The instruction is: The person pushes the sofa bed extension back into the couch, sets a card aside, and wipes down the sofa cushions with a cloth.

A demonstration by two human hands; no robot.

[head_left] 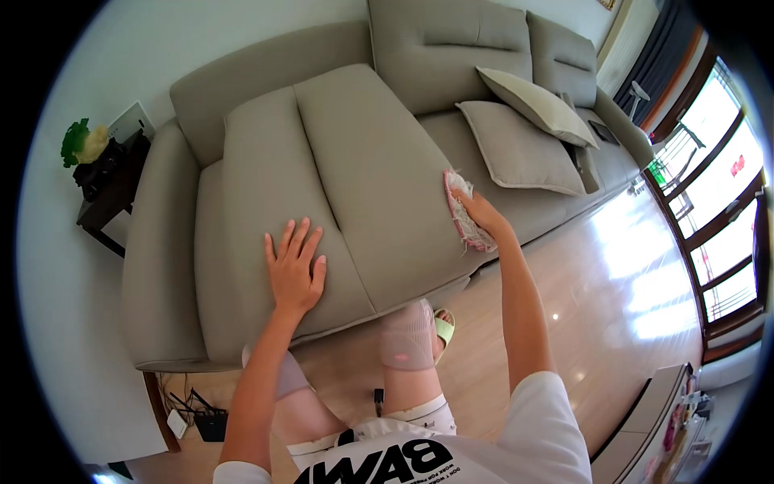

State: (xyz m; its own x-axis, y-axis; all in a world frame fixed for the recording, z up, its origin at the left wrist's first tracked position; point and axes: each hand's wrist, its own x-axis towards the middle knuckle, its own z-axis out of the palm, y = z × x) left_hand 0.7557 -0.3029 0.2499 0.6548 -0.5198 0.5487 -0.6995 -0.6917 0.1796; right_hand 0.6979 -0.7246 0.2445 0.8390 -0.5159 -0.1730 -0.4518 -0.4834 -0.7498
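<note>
A large grey-beige cushion (367,161) leans over the sofa seat, its seam running down toward me. My left hand (294,274) lies flat on its lower left part, fingers spread, with nothing in it. At the right edge of that cushion, my right hand (482,214) grips a pink and white cleaning cloth (459,211) with a shaggy surface and presses it against the upholstery. Part of the cloth is hidden under the fingers.
Two throw pillows (522,147) lie on the right seat, near a dark flat object (603,132). A side table (117,192) with a green and yellow ornament (85,145) stands left. A black router (211,424) and cables are on the floor. Glass doors (717,185) are at right.
</note>
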